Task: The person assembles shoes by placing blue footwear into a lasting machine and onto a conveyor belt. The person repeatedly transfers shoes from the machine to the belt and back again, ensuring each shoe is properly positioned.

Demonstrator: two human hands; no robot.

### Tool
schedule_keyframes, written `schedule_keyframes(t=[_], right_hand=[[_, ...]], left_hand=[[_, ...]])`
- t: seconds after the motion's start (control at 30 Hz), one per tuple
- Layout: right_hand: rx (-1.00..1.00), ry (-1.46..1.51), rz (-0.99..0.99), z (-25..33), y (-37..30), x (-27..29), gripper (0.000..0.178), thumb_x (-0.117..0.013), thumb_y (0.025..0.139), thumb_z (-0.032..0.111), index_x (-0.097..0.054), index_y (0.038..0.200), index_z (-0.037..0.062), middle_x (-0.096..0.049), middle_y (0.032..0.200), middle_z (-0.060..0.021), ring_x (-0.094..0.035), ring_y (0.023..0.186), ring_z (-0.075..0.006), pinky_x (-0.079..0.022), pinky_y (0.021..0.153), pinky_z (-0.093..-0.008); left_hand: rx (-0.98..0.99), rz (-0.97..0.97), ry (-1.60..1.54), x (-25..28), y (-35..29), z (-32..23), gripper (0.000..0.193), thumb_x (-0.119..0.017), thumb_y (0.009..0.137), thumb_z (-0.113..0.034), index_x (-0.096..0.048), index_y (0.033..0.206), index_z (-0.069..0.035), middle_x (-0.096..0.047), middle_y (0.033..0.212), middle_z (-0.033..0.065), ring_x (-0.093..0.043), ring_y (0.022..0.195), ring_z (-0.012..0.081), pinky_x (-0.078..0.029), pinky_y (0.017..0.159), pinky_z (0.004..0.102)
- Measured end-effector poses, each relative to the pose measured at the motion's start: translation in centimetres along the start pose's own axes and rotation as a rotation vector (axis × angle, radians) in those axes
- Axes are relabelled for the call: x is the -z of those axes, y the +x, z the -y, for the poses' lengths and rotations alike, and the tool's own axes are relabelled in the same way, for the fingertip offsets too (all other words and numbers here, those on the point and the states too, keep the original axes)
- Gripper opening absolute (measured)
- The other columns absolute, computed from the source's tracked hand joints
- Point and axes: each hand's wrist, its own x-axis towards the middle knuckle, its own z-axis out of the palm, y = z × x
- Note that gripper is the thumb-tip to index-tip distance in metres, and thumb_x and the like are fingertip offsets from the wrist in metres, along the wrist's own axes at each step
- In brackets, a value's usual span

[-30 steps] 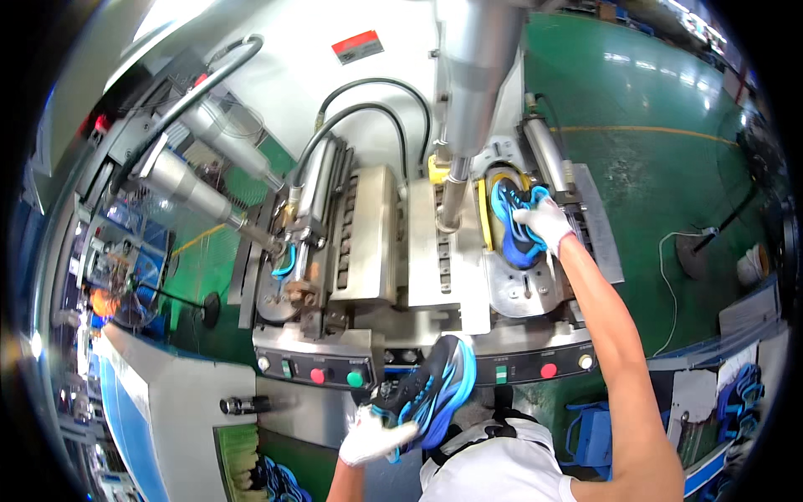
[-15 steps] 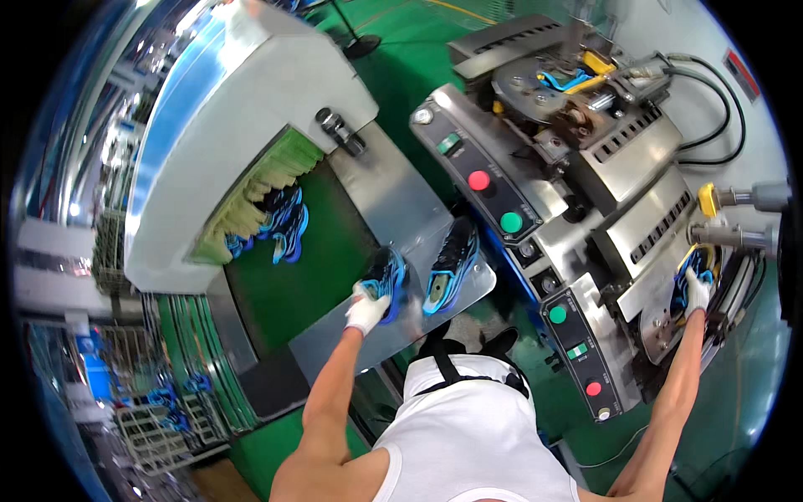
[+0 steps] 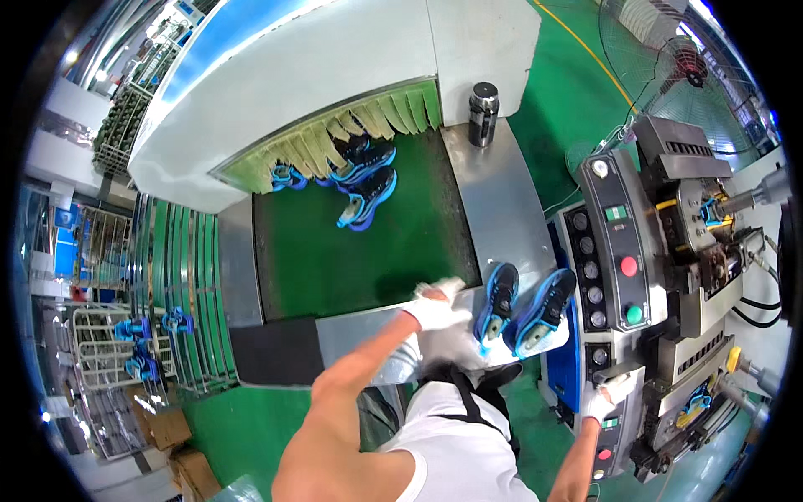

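Observation:
Two black sneakers with bright blue soles stand side by side on the metal ledge: the left sneaker (image 3: pixel 501 299) and the right sneaker (image 3: pixel 545 311). My left hand (image 3: pixel 437 306), in a white glove and smeared by motion, hovers left of them near the belt's front edge. Its fingers are apart and nothing is in them. My right hand (image 3: pixel 607 396), also gloved, is at the lower control panel (image 3: pixel 608 452) of the metal machine, fingers stretched out and covering its upper part. A blue upper (image 3: pixel 696 402) sits in the machine's lower station, beyond my right hand.
Several sneakers (image 3: pixel 368 188) lie on the green belt (image 3: pixel 360 251) by the strip curtain (image 3: pixel 326 138). A flask (image 3: pixel 483 113) stands on the belt's metal side. The upper control panel (image 3: pixel 617 243) is at right, a fan (image 3: pixel 669 67) behind. A rack (image 3: pixel 125 335) holds shoes at left.
My left hand has let go of the left sneaker and moved left of it. My right hand has left the shoe in the lower station for the control panel. The view has turned left.

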Motion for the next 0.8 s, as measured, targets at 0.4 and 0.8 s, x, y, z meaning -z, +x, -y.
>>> schedule_keyframes(t=[0.4, 0.8], right_hand=[[-0.198, 0.322, 0.381, -2.9, -13.5, -0.3, 0.088, -0.076, 0.079, 0.036, -0.043, 0.149, -0.0045, -0.049, 0.150, -0.0259, -0.049, 0.138, -0.0379, -0.039, 0.115, -0.0421], [0.031, 0.841, 0.539, 8.3, -12.6, 5.4, 0.075, -0.061, 0.090, 0.057, -0.056, 0.141, 0.0025, -0.058, 0.142, -0.0233, -0.052, 0.135, -0.0359, -0.039, 0.114, -0.0430]], left_hand=[[0.507, -0.431, 0.319, 14.0, 10.2, 25.8, 0.057, -0.076, 0.077, -0.046, -0.060, 0.116, -0.006, -0.072, 0.108, 0.0171, -0.070, 0.103, 0.0354, -0.053, 0.090, 0.0486], [0.353, -0.191, -0.357, 8.3, -0.9, 9.0, 0.077, -0.088, 0.072, -0.031, -0.057, 0.133, 0.003, -0.066, 0.124, 0.0227, -0.066, 0.109, 0.0342, -0.053, 0.095, 0.0447]])
